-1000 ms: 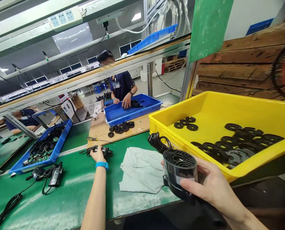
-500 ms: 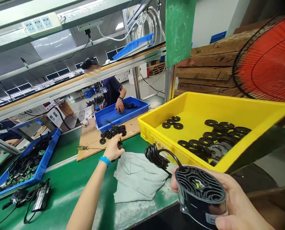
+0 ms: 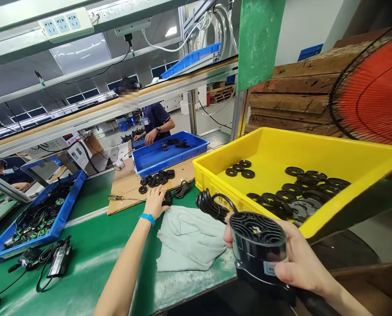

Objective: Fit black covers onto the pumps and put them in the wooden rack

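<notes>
My right hand (image 3: 297, 254) is wrapped round a black round device (image 3: 258, 245) with a wavy slotted top, small coloured wires at its centre and a pale label on its side. Its bundled black cable (image 3: 212, 206) hangs to the left, near the yellow bin. Farther off, my left hand (image 3: 155, 202), below a blue wristband, grips a dark device (image 3: 167, 198), mostly hidden by the fingers. A coiled black cable (image 3: 181, 189) lies beside that device. Between my hands a pale cloth (image 3: 191, 245) lies on the green bench.
A yellow bin (image 3: 215, 186) holds several black rings. On the board (image 3: 123, 180) are black round parts and a screwdriver (image 3: 116, 197). A blue bin (image 3: 67, 206) with corded parts stands left. Opposite, a co-worker (image 3: 156, 120) stands behind another blue bin (image 3: 169, 166). A fan (image 3: 376, 92) is at right.
My left hand has come lower, and the coiled cable now rests by the board. The round device has shifted left in my right hand. The co-worker's hand has lifted from the blue bin.
</notes>
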